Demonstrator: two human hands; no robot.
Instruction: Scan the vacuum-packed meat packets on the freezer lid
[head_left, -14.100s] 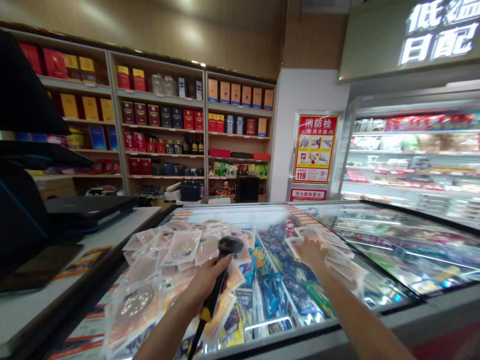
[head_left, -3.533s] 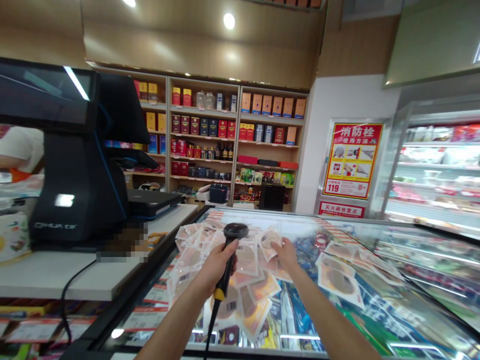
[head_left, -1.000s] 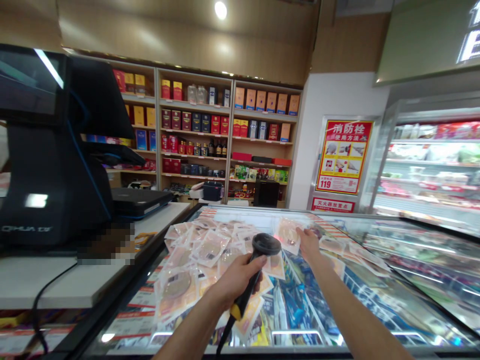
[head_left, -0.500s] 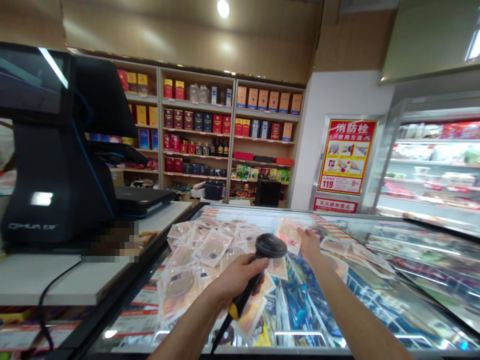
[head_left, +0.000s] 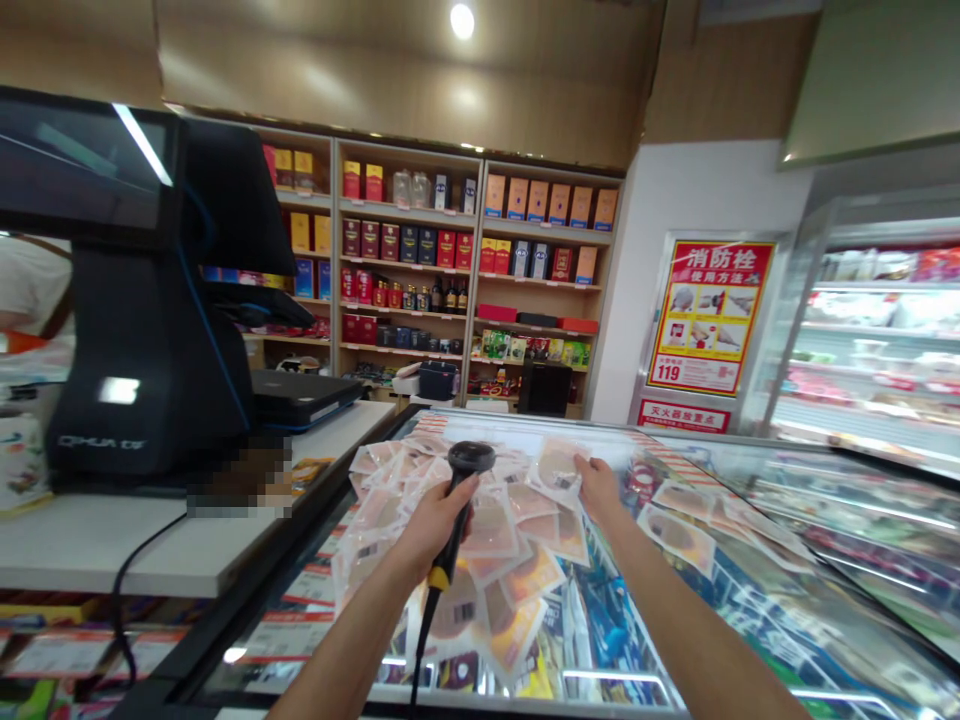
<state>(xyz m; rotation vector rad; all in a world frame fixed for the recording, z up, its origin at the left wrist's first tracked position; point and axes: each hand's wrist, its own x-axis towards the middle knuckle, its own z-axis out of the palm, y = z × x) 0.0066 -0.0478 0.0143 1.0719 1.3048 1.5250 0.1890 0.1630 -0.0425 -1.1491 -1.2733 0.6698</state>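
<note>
Gripping a barcode scanner [head_left: 448,550] and pinching a flat clear packet [head_left: 553,468]

A black cable [head_left: 422,650] rose from the lower edge of view to the scanner's yellow-collared base. The left hand [head_left: 435,525] was wrapped around the handle, thumb high near the neck, with the dark head uppermost. Being rigid plastic by its look, the scanner was probably sturdy and a little top-heavy, best held around that narrow handle.

Further out, the right hand [head_left: 596,487] pinched the right edge of the packet, which was just beyond and to the right of the scanner head; whether it was wholly lifted off the chest freezer [head_left: 259,578] could not be told. It looked thin and light, its film likely slick and bendy around a rounded, perhaps firmer, content. A corner or margin seemed the sound place to take hold, since pressing the middle might crease or crack what was inside.

Many similar packets [head_left: 487,530] overlapped on the freezer around the scanner, while a smaller group of packets [head_left: 679,540] lay right of the right hand. Leftward, a point-of-sale terminal [head_left: 150,350] stood on a white surface [head_left: 60,545]. Beyond were shelves [head_left: 409,211] of boxed goods [head_left: 537,200] and a fire-hydrant poster [head_left: 710,315].
</note>
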